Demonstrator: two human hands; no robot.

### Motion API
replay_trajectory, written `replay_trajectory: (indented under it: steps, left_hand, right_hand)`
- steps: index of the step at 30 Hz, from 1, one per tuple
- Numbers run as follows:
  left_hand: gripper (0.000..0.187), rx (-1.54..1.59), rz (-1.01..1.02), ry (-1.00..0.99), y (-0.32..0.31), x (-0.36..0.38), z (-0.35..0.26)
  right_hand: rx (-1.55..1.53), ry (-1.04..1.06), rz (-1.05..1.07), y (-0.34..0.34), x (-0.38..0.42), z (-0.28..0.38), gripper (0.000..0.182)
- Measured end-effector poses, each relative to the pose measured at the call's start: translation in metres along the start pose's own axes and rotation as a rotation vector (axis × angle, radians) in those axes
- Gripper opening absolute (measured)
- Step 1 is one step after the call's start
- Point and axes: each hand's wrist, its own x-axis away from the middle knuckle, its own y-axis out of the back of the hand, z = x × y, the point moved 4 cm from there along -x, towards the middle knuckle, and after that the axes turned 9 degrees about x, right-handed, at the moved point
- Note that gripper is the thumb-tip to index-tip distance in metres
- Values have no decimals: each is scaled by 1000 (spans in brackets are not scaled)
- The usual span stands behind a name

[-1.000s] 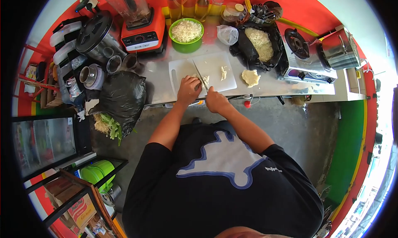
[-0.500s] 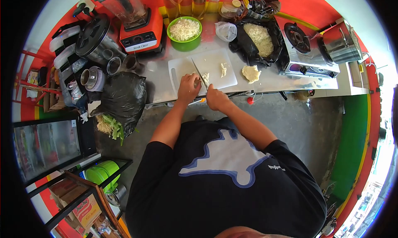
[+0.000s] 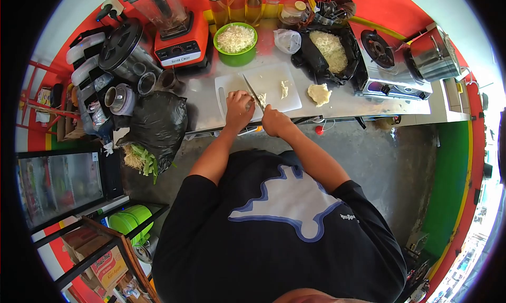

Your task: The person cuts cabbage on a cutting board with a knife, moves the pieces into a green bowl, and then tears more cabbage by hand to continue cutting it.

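On the white cutting board (image 3: 284, 75) my right hand (image 3: 275, 120) grips a knife (image 3: 251, 88) by its handle, the blade slanting up and left across the board. My left hand (image 3: 239, 109) is curled just left of the blade, fingers pressed on a pale piece of food mostly hidden beneath them. Pale cut strips (image 3: 262, 98) lie against the blade's right side. A small shredded bit (image 3: 284, 89) sits farther right on the board. Beyond the board's right edge, a larger pale lump (image 3: 319, 94) rests on the steel table.
Behind the board stands a green bowl (image 3: 235, 56) of pale shreds, beside a red blender (image 3: 182, 47). A black bag (image 3: 305, 60) holding more shreds is near the gas stove (image 3: 387, 73). A full black plastic bag (image 3: 158, 123) hangs at the left.
My left hand has shifted very slightly, and the knife has tilted a little by the strips. Both hands stay at the board; the view has moved slightly.
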Motion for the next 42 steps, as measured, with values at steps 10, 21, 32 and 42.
replay_trajectory:
  steps: [10, 21, 32, 42]
  left_hand:
    - [13, -3, -13, 32, 0, 3, 6]
    - [29, -105, 15, 249, 17, 15, 12]
    - [45, -22, -108, 306, 28, 24, 2]
    - [24, 118, -48, 454, 10, 31, 2]
  right_hand:
    - [-16, 20, -89, -22, -12, -1, 28]
    - [-105, 14, -219, -19, -9, -38, 33]
    - [-123, 142, -169, -36, -9, -25, 36]
    - [-158, 111, -276, -10, 1, -64, 33]
